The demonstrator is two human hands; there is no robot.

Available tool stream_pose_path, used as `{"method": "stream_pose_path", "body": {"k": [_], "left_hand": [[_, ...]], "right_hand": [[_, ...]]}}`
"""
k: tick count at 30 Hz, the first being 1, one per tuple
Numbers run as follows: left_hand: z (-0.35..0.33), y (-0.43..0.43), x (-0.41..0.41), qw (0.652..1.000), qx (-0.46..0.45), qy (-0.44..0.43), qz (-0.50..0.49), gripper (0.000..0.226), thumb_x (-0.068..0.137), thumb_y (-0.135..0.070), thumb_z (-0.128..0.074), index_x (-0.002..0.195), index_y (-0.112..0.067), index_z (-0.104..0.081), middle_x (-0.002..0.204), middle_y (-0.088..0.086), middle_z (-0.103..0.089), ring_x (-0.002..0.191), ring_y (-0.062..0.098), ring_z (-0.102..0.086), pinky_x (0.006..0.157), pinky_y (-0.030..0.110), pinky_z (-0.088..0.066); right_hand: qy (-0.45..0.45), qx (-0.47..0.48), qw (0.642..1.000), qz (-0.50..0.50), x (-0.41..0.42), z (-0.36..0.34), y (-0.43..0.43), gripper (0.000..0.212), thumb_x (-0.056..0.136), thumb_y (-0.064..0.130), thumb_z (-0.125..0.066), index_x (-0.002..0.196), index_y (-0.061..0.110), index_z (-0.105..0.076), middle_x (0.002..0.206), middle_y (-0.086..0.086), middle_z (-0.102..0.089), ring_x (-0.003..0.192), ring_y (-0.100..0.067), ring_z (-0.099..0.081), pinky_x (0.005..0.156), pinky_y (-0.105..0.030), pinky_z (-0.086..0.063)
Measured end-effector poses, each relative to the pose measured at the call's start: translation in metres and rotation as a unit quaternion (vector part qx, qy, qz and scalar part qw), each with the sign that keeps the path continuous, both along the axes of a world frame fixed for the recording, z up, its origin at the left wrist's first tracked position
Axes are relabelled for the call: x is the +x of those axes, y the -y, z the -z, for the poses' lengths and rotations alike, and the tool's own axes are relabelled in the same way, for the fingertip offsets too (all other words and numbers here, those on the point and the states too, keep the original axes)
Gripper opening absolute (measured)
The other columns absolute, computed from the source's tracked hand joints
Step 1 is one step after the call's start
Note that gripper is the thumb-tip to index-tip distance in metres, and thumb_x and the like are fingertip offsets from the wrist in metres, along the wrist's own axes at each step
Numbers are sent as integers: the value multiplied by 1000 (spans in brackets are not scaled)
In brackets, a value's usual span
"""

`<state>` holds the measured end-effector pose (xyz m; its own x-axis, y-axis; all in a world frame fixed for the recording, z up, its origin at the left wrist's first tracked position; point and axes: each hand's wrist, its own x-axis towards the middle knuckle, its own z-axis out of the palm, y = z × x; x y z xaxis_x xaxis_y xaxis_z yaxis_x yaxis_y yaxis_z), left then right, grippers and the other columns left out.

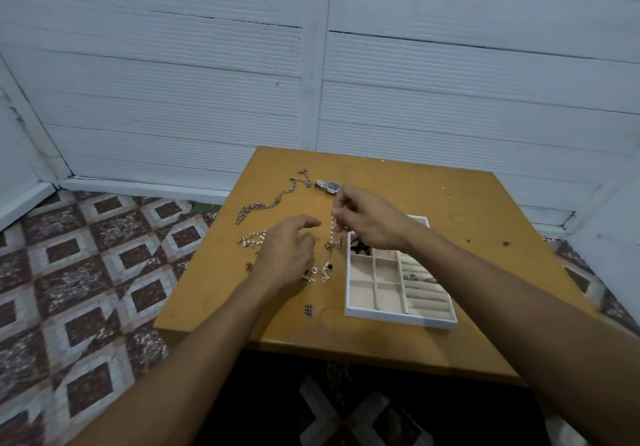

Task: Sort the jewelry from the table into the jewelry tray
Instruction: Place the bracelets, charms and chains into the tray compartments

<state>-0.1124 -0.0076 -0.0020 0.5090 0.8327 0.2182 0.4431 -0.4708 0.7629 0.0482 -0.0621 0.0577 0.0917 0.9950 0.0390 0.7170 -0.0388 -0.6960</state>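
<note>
Table [467, 210]: jewelry tray [398, 318] mostly unfilled. Right hand [367, 219] fingers pinch pearl strand [331, 232]; left hand [287, 255] loosely curled, empty. Chain [270, 203], watch [329, 186] unsorted, 11 o'clock.

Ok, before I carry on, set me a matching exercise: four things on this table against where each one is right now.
Things:
1. wristwatch
2. silver chain necklace
3. pearl strand
4. jewelry tray

Places:
A. hanging from the right grip
B. lying on the right part of the table
C. lying at the far side, just beyond the right grip
D. stretched across the table's far left

Pairs: 1-C; 2-D; 3-A; 4-B
</note>
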Motion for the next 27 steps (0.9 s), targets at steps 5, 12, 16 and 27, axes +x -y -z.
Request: {"method": "stream_pose_path", "body": {"k": [5,12,16,27], "left_hand": [[-6,16,20,985,-121,124,7,29,99,-39,-43,108,-23,-66,104,-9,-65,103,8,-59,86,27,-45],[-17,39,41,917,-305,256,20,35,102,-34,-37,100,-16,-67,98,4,-72,93,12,-67,84,25,-52],[-17,41,42,932,-290,215,38,20,96,-18,-49,101,-14,-68,92,3,-72,85,11,-64,74,23,-50],[-8,29,33,967,-210,141,15,13,94,-24,-56,89,-27,-68,88,0,-70,85,19,-66,74,35,-54]], "right_hand": [[-100,-18,995,15,7,-16,13,11,98,15,-50,96,6,-55,82,-5,-53,63,-15,-59,53,-30,-52],[-41,-17,999,26,19,-27,25,7,94,12,-58,97,8,-63,78,-3,-58,64,-16,-57,52,-25,-47],[-27,-16,999,45,24,-28,29,8,92,12,-61,98,9,-63,70,2,-58,59,-9,-56,54,-23,-45],[58,-145,988,14,43,-30,47,11,89,7,-63,99,8,-67,78,-4,-70,63,-12,-62,60,-21,-49]]}}
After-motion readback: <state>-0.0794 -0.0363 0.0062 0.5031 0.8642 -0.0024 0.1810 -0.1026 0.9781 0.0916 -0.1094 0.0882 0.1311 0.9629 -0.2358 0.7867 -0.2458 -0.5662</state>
